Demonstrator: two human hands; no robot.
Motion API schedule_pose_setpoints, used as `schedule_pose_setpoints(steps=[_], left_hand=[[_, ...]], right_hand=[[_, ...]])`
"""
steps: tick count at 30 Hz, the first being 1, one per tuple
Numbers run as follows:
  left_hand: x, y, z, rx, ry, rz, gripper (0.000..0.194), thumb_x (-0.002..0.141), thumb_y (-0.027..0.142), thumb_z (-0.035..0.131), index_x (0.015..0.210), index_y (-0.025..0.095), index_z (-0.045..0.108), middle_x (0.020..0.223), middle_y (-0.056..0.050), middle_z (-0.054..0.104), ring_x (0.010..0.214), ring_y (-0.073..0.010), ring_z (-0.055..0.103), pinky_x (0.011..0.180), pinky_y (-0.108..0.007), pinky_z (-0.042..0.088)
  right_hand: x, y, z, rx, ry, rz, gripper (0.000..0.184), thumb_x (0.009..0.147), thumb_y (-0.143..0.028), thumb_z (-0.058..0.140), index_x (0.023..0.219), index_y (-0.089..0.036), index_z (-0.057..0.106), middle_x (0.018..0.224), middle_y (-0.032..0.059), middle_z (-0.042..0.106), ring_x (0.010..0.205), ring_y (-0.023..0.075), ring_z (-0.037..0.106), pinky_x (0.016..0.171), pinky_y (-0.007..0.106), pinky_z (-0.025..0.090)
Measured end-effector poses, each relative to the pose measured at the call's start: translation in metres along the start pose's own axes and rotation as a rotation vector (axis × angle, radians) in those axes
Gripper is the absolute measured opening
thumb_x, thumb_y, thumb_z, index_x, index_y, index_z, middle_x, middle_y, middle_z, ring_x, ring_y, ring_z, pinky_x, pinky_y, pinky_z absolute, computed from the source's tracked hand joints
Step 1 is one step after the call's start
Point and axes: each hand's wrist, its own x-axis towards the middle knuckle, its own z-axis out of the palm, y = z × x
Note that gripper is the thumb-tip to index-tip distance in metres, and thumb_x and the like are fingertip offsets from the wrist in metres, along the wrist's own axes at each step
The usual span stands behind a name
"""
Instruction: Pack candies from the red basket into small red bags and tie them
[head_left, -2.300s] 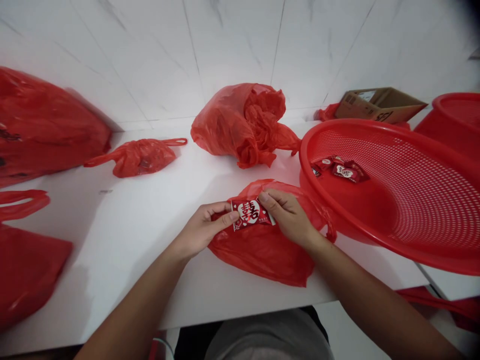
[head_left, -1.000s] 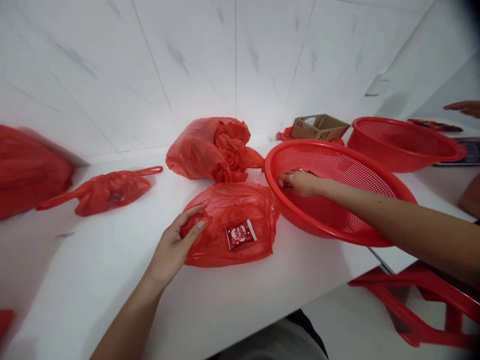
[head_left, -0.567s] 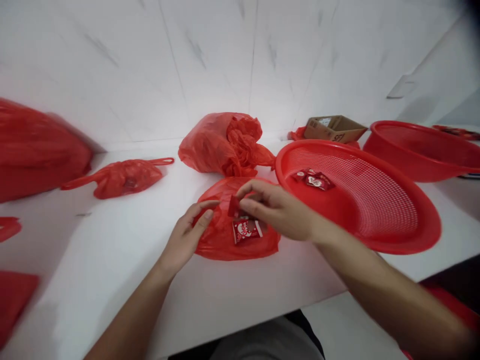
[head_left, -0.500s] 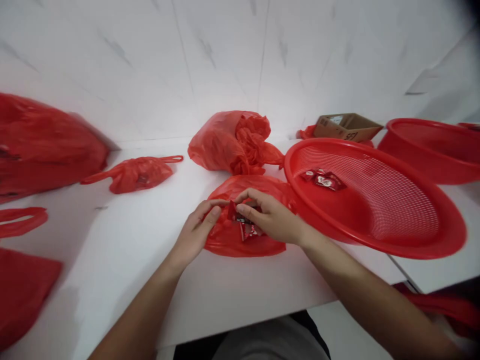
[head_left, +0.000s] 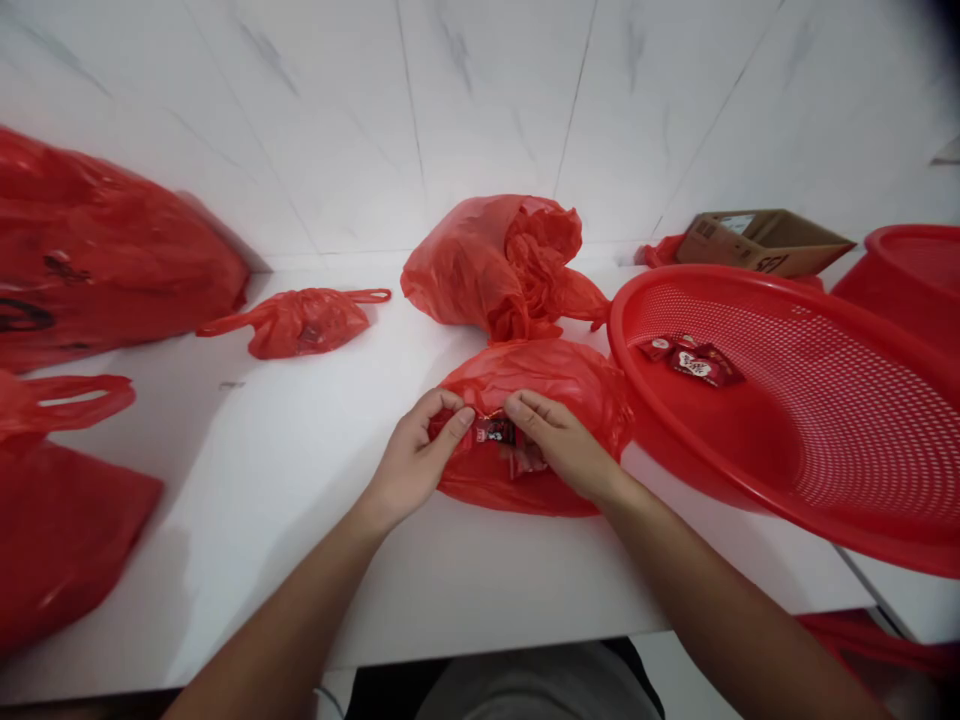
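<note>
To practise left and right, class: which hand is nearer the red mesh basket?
Right: the right hand rests on the red plastic bag beside the basket; the left hand is farther away.

Bright, even light washes the white marble-patterned wall tiles [head_left: 480, 110] and white tabletop [head_left: 247, 560]; shadows stay soft, while wide-angle distortion bends the edges and darkens the top-right corner.

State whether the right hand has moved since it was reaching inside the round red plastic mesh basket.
Yes. The right hand now lies outside the round red plastic mesh basket, to its left in view, on the crumpled red plastic bag.
</note>
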Motion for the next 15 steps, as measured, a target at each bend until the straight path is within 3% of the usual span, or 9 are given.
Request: schedule_pose_setpoints(steps=[3,8,15], left_hand=[[0.001,-0.002,-0.001,0.011,0.026,0.006,0.023,0.091,0.041,0.053,0.081,0.02,0.053,0.073,0.003,0.055,0.064,-0.0115,0.047,0.062,-0.024,0.037],[0.001,-0.004,0.002,0.045,0.063,0.031,0.023,0.092,0.041,0.051,0.081,0.021,0.051,0.074,0.003,0.051,0.065,-0.0118,0.044,0.064,-0.025,0.036],[-0.001,0.0,0.003,-0.017,0.075,0.025,0.022,0.091,0.04,0.053,0.08,0.021,0.052,0.074,0.003,0.053,0.066,-0.0121,0.045,0.065,-0.024,0.037]], right_hand=[[0.002,0.002,0.002,-0.03,0.001,-0.036,0.039,0.09,-0.055,0.05,0.076,-0.019,0.047,0.057,-0.0061,0.047,0.046,0.0066,0.044,0.044,0.019,0.034],[0.001,0.003,0.006,-0.117,0.142,-0.214,0.036,0.091,-0.049,0.051,0.072,-0.019,0.047,0.058,-0.0058,0.042,0.049,0.0073,0.039,0.047,0.021,0.033],[-0.005,0.001,0.011,-0.125,0.177,-0.263,0.038,0.092,-0.05,0.048,0.071,-0.02,0.044,0.059,-0.0046,0.041,0.051,0.0086,0.038,0.048,0.022,0.032]])
